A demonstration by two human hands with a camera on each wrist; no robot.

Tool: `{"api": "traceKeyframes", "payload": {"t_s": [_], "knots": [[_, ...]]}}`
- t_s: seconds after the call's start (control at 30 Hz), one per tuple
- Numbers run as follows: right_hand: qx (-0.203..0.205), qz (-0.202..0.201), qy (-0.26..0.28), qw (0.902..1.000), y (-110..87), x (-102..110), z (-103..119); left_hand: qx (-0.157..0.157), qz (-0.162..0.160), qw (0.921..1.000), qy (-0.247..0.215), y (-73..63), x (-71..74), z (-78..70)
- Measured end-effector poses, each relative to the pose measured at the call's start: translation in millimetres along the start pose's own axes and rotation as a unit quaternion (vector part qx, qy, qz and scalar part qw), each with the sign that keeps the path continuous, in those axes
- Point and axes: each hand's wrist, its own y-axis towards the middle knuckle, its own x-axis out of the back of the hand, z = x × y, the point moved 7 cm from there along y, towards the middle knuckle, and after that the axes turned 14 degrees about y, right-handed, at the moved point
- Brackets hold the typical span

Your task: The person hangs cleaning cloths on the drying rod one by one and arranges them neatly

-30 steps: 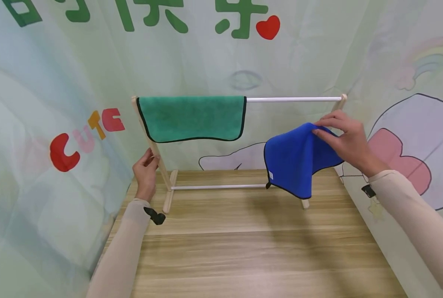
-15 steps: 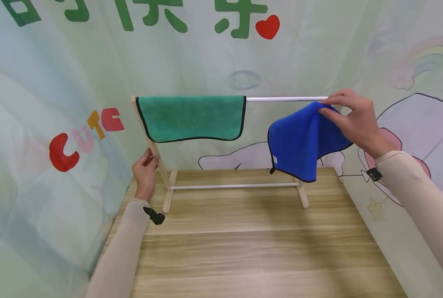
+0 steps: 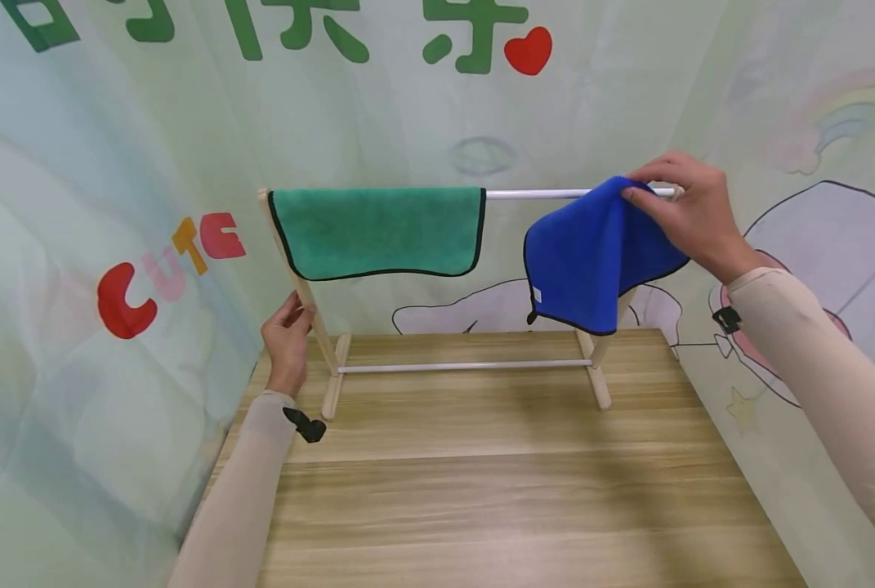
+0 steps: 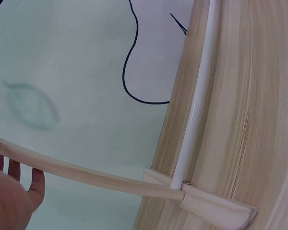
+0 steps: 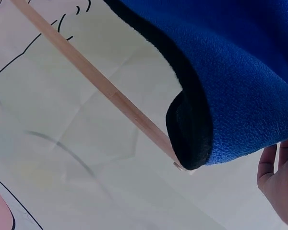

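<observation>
A blue towel [image 3: 577, 253] with black edging hangs folded from my right hand [image 3: 694, 212], pinched at its top between thumb and fingers. It overlaps the right part of the white top rail [image 3: 533, 195] in the head view. The right wrist view shows its fleecy side and a curled black-bound edge close up. My left hand [image 3: 287, 343] holds the left wooden post [image 4: 86, 173] of the drying rack, its fingers around the wood. A green towel [image 3: 378, 234] with black edging drapes over the rail's left half.
The rack's white lower bar [image 3: 466, 367] joins two wooden feet, the left foot [image 3: 336, 380] and the right foot [image 3: 595, 380], on the wood-grain table [image 3: 496, 490]. Printed curtains [image 3: 584, 114] stand close behind and on both sides.
My right hand has raised the blue towel from below the top rail up to rail height, swinging right and then slightly back left. The left hand and the green towel stay put.
</observation>
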Motion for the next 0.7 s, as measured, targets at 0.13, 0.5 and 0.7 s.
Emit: {"api": "traceKeyframes", "payload": {"t_s": [0.13, 0.5, 0.7], "knots": [[-0.012, -0.003, -0.002, 0.9999, 4.2, 0.4, -7.3, 0.0, 0.004, 1.0, 0.005, -0.4, -1.0, -0.1], [-0.015, -0.02, 0.001, 0.9997, 20.7, -1.3, -12.7, -0.009, 0.002, 0.9999, -0.011, 0.0, -1.0, -0.7], [-0.007, -0.022, -0.006, 0.9997, 32.7, -1.8, -14.0, -0.006, 0.003, 0.9999, -0.008, -0.4, -0.6, -1.0]]}}
